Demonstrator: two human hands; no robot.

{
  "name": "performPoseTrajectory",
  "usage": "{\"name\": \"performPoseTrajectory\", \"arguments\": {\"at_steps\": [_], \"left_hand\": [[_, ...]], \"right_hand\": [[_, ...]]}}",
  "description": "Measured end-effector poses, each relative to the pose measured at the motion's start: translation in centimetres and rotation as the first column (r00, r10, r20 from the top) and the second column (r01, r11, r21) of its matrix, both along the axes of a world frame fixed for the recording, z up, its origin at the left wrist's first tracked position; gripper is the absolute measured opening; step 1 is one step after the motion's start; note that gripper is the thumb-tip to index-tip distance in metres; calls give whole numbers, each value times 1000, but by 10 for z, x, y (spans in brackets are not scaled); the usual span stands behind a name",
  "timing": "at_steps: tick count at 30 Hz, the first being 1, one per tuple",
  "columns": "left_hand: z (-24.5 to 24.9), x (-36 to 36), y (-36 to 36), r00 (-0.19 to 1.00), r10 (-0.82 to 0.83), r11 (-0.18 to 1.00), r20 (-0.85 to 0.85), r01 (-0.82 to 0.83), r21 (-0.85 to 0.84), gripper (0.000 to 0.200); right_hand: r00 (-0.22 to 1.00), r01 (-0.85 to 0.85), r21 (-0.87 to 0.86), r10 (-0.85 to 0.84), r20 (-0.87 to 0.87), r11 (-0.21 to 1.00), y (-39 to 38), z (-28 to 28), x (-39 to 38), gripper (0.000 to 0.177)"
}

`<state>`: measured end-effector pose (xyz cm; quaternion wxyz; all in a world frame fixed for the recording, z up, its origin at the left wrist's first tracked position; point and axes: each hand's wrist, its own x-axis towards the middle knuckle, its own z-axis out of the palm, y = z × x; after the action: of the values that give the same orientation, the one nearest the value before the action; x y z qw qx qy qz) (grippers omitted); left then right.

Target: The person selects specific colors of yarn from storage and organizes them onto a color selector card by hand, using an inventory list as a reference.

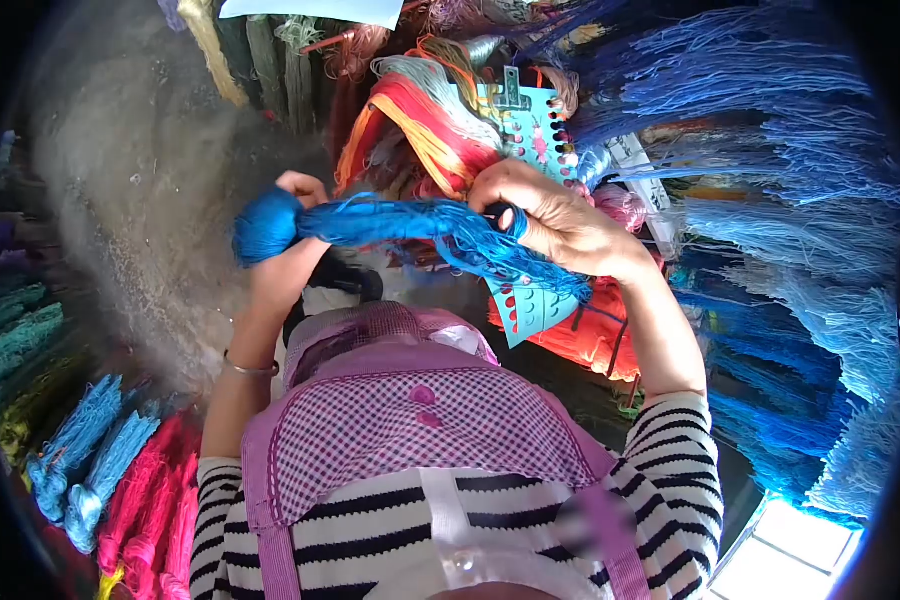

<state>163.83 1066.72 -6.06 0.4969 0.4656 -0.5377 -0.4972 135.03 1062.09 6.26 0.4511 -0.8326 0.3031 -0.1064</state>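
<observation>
A skein of bright blue thread (380,221) is stretched between my two hands in front of my chest. My left hand (292,265) is closed around it near its rounded, bulging end, which hides part of the fingers. At the other end, my right hand (560,222) grips the strands with curled fingers, and loose tails hang below it. Just behind my right hand is a light teal card (536,125) with punched edge holes and a pink motif. Orange, red and white skeins (435,125) lie beside that card.
Hanging blue thread bundles (760,90) crowd the right side. Light blue skeins (95,455) and crimson skeins (150,500) are at lower left. An orange-red bundle (595,335) lies below the card. Grey floor (120,190) shows at left.
</observation>
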Motion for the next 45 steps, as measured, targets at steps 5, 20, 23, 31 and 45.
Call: {"name": "performPoseTrajectory", "arguments": {"at_steps": [5,20,23,31,45], "left_hand": [[4,24,-10,562,186,892,-806,248,378,58],[57,-65,-7,686,-145,742,-713,552,381,40],[60,-56,-8,699,-254,711,-668,603,361,42],[42,-61,-16,858,-285,852,-427,431,298,47],[28,-58,-15,769,-194,682,-609,552,480,29]], "right_hand": [[1000,-11,-18,11,29,1000,-1,0,-2,32],[878,393,200,-431,208,898,9,-7,17,19],[893,403,192,-431,132,895,9,-18,16,24],[925,276,322,-341,166,906,0,-9,3,20],[918,353,198,-379,114,915,6,-8,23,24]]}}
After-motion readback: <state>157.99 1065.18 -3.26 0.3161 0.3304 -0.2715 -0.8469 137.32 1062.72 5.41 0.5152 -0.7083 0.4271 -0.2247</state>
